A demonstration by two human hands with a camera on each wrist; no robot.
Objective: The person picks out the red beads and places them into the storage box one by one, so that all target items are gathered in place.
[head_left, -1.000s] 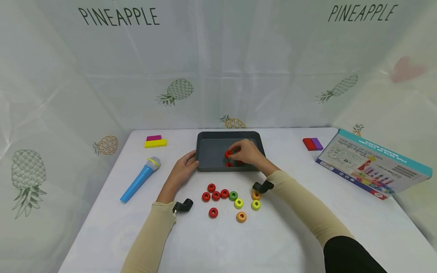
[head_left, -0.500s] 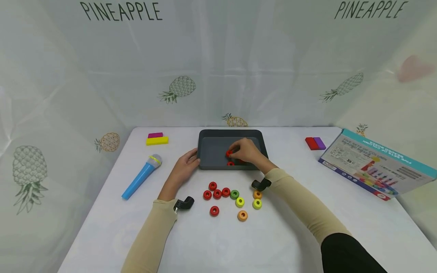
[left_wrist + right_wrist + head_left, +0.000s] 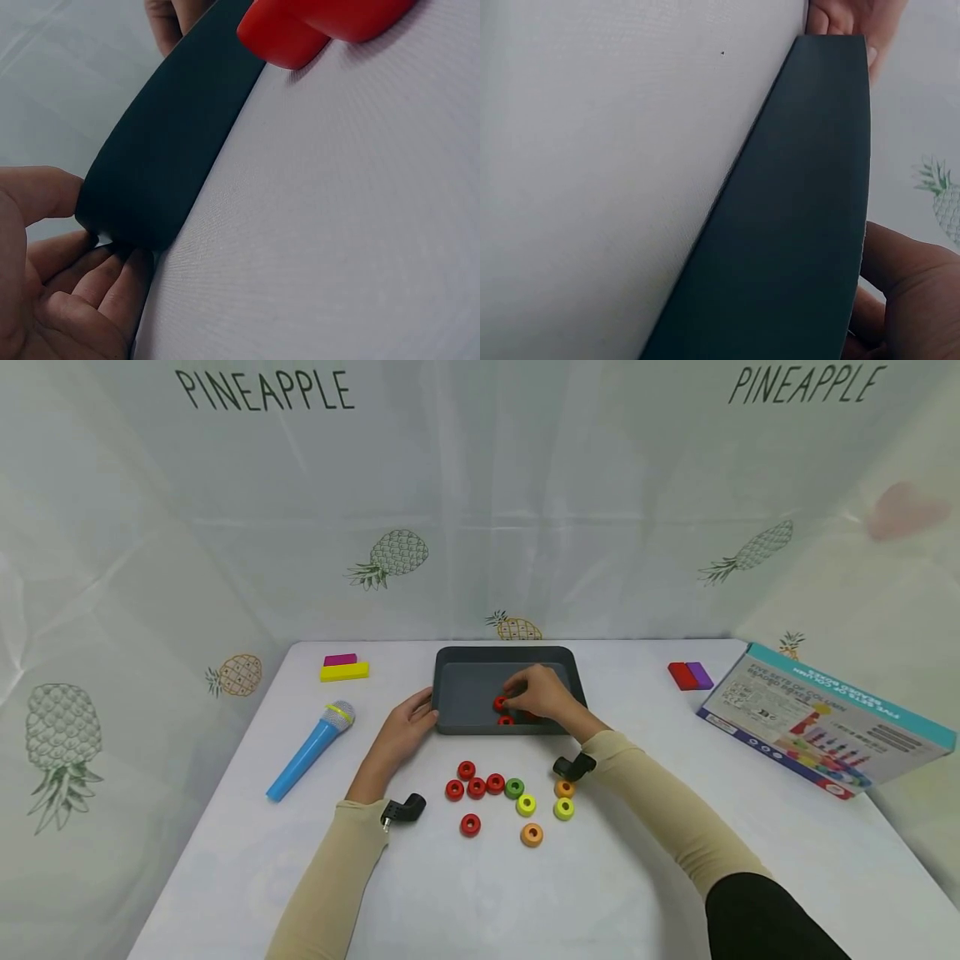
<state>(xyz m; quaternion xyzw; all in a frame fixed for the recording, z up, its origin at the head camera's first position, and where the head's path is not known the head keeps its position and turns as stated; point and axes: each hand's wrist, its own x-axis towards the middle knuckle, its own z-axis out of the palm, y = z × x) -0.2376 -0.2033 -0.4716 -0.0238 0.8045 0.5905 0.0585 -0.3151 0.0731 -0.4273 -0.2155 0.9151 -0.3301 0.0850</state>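
A dark grey tray (image 3: 457,693) lies on the white table. My left hand (image 3: 405,727) holds its left side, with the thumb at the rim and the fingers against the outer wall in the left wrist view. Inside the tray my right hand (image 3: 542,693) pinches a red ring (image 3: 499,703) between thumb and fingers. Another red ring (image 3: 506,721) lies just in front of it, and a bit of red shows under the hand. In the right wrist view, the tray's wall (image 3: 795,187) hides the rings and the right fingertips.
Several red rings (image 3: 476,788) lie before the tray, with a green ring (image 3: 513,788), yellow rings (image 3: 526,805) and orange rings (image 3: 532,835). A toy microphone (image 3: 307,756) and yellow block (image 3: 344,672) are left; a red block (image 3: 682,676), purple block (image 3: 701,675) and box (image 3: 825,722) are right.
The red ring in my right hand has dropped very slightly within the tray. Both hands otherwise keep their places, and the head view shifts a little.
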